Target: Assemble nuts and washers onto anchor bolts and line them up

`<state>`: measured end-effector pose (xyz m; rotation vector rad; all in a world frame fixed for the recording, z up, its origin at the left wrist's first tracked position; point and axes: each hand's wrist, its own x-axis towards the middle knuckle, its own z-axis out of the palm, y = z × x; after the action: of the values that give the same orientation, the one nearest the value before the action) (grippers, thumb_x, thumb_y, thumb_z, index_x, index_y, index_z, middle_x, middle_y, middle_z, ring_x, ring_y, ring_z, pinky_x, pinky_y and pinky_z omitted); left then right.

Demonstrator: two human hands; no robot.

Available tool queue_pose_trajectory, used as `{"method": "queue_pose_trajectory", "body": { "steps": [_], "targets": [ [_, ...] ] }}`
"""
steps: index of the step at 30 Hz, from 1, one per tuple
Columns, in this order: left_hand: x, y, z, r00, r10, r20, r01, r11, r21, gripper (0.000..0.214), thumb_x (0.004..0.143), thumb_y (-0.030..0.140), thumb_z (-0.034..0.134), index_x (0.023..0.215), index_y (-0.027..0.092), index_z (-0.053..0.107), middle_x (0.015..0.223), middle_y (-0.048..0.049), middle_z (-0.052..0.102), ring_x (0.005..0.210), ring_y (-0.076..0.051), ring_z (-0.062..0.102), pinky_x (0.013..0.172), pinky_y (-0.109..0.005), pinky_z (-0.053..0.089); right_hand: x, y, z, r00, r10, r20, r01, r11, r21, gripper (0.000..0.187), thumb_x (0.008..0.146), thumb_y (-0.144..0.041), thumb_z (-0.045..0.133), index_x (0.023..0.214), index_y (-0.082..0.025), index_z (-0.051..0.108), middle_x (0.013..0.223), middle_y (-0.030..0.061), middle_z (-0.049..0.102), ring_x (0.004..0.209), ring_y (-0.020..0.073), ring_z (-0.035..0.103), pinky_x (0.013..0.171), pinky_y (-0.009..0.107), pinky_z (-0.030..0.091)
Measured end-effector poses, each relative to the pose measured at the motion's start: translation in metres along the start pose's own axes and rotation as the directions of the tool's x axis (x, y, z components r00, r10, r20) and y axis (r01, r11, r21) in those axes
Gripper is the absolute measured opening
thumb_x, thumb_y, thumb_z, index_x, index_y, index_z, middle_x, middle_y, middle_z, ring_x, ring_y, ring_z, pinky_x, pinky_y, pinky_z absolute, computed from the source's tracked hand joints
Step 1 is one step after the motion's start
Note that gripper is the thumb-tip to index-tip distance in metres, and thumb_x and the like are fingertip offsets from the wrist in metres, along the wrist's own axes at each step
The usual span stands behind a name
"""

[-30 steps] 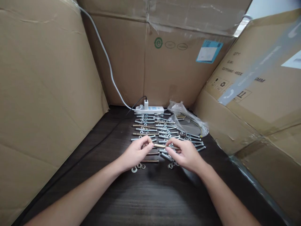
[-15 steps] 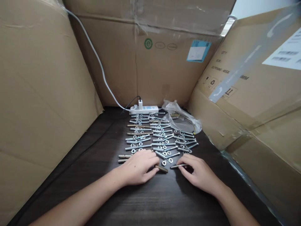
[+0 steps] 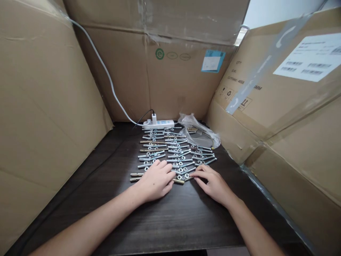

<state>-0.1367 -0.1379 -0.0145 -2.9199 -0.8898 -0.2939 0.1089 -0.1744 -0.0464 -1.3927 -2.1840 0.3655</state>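
Bolts, tubular sleeves and washers arrayed in rows on a dark table (image 3: 170, 222), between the power strip (image 3: 160, 124) toward its far edge and a broad bare strip along its near edge. The step in hand appears to be the placing of a brass-coloured sleeve (image 3: 178, 181) and a thin bolt (image 3: 188, 179) end to end at the array's near margin. The left hand (image 3: 156, 182) lies palm down, fingers bent over the sleeve's left end; whether they grip it cannot be told. The right hand (image 3: 210, 183) shows thumb and forefinger drawn narrow, apparently pinching the bolt's right end, its other end pointing toward the sleeve. Washers (image 3: 187, 175) lie just beyond the bolt, on the far-edge side, close to the right fingertips. The next move, as judged here, calls for aligning both pieces and a gentle release that leaves these washers undisturbed.
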Motion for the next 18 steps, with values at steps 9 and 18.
{"method": "queue_pose_trajectory", "body": {
  "steps": [9,18],
  "targets": [
    [0.0030,0.0026,-0.0016,1.000,-0.010,-0.012,0.010,0.999,0.032,0.013,0.085,0.028,0.049,0.079,0.018,0.054,0.087,-0.0044,0.055,0.085,-0.021,0.046,0.073,-0.035,0.032,0.0020,0.0077,0.0041,1.000,-0.017,-0.021,0.018,0.999,0.044,0.024,0.086,-0.018,0.052,0.099,-0.027,0.070,0.095,0.0043,0.060,0.088,0.0175,0.057,0.080,0.031,0.047],
    [0.0049,0.0004,-0.0014,1.000,-0.017,-0.012,0.017,0.999,0.048,0.013,0.086,0.030,0.050,0.082,0.018,0.054,0.089,-0.0049,0.055,0.086,-0.021,0.046,0.073,-0.035,0.032,0.0047,0.0060,0.0079,0.997,-0.026,-0.074,0.037,0.989,0.141,0.022,0.087,-0.019,0.050,0.101,-0.024,0.066,0.091,0.0044,0.060,0.086,0.0167,0.058,0.079,0.029,0.047]
  ]
}}
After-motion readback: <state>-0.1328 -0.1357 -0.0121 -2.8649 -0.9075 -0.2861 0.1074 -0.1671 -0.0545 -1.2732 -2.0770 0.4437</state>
